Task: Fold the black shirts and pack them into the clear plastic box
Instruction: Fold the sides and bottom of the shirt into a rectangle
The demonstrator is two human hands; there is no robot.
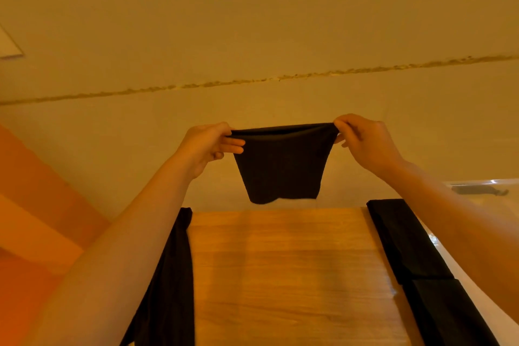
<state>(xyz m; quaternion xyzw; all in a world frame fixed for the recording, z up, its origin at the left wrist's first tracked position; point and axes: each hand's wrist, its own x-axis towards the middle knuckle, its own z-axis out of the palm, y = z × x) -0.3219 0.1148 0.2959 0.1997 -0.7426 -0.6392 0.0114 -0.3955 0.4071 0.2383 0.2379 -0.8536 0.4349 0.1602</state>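
Note:
A folded black shirt (pixel 282 165) hangs in the air above the far end of the wooden table (pixel 280 267). My left hand (pixel 206 146) pinches its upper left corner and my right hand (pixel 365 143) pinches its upper right corner, so the top edge is stretched between them. Two folded black shirts lie along the table's right side, one farther (pixel 404 241) and one nearer (pixel 446 314). Loose black cloth (pixel 171 289) drapes at the table's left edge, partly behind my left forearm. A corner of the clear plastic box (pixel 486 185) shows at the right, beyond my right forearm.
A plain wall with a rough horizontal seam fills the background. To the left of the table there is an orange surface (pixel 33 219).

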